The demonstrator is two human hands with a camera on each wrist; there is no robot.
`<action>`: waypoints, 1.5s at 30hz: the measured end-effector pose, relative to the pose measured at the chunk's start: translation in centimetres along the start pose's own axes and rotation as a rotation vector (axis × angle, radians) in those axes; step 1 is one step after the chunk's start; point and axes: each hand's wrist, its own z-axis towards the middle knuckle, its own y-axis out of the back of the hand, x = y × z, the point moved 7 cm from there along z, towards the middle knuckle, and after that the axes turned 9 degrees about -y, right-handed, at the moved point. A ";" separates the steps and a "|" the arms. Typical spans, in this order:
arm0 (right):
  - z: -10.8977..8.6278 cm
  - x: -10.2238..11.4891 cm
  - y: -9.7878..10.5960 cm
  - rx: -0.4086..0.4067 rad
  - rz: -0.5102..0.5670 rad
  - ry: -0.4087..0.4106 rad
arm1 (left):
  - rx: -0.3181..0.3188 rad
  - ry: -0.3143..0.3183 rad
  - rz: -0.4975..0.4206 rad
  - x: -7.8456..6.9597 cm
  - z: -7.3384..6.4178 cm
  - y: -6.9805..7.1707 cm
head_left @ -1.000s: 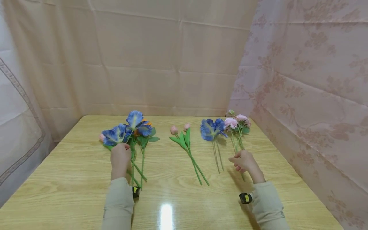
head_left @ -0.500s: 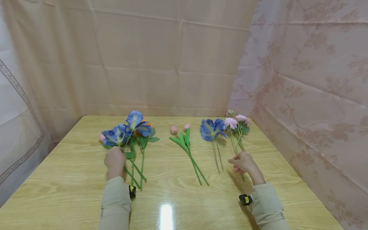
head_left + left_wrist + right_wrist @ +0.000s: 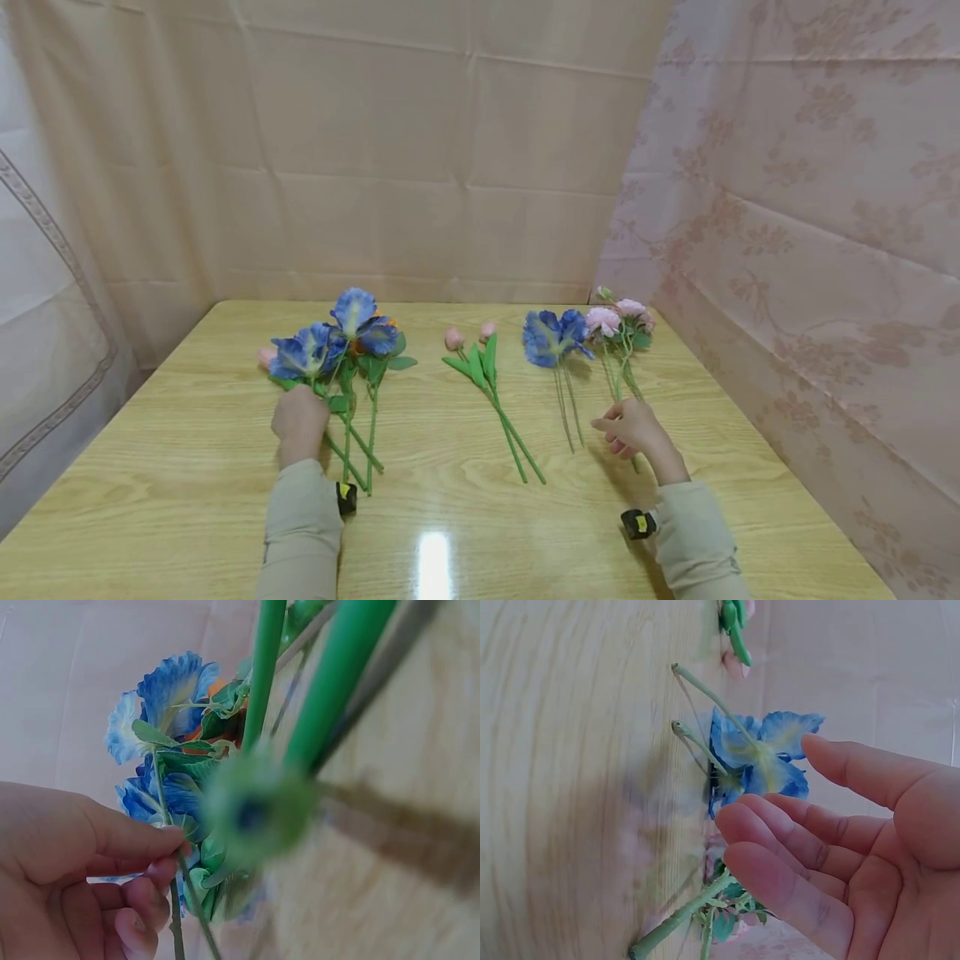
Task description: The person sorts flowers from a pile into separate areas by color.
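Note:
On the left of the table, my left hand is at a bunch of artificial flowers. Its thumb and forefinger pinch the thin stem of a blue iris. A second blue iris, an orange flower and a pink tulip head lie in the same bunch, their stems crossed. Over on the right, my right hand hovers palm-inward with loosely bent fingers and nothing in them. Just beyond it lie pink flowers, their green stems running beneath the hand.
Two pink tulips lie with crossed stems mid-table. To their right are blue irises on thin stems. A beige curtain hangs behind the wooden table, and a floral cloth hangs along the right.
My left hand has moved slightly left and toward me along the stems, baring a green leaf. The blue iris there has shifted slightly right. My right hand has barely moved.

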 end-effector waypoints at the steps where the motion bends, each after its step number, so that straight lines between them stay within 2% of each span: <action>1: 0.0 0.0 0.0 -0.001 -0.004 0.001 | 0.001 0.001 -0.002 0.0 0.0 0.0; 7: -0.3 0.0 -0.2 0.004 -0.019 0.007 | 0.006 0.004 -0.027 0.2 -0.1 -0.2; 12: -0.2 -0.1 -0.3 0.021 0.001 0.023 | -0.048 -0.042 -0.047 -0.1 0.0 0.1; 17: -0.3 0.0 -0.4 0.036 0.001 0.060 | -0.098 -0.088 -0.056 -0.9 -0.2 0.5; 21: -0.2 -0.1 -0.6 0.006 -0.013 0.031 | -0.117 -0.118 -0.090 -1.7 -0.5 0.8; 28: -0.4 0.3 -0.8 -0.005 -0.044 0.017 | -0.196 -0.197 -0.152 -3.6 -1.2 2.0; 34: -0.3 0.7 -1.1 -0.022 -0.028 0.042 | -0.152 -0.232 -0.243 -6.0 -1.9 2.0; 38: -0.6 1.3 -1.3 -0.033 -0.008 0.064 | -0.130 -0.281 -0.291 -7.5 -2.1 1.6; 43: -0.9 2.5 -1.9 -0.047 -0.005 0.150 | -0.096 -0.371 -0.346 -9.7 -2.8 0.8; 45: -1.3 3.3 -2.2 -0.061 -0.012 0.203 | -0.060 -0.396 -0.386 -10.6 -3.2 0.4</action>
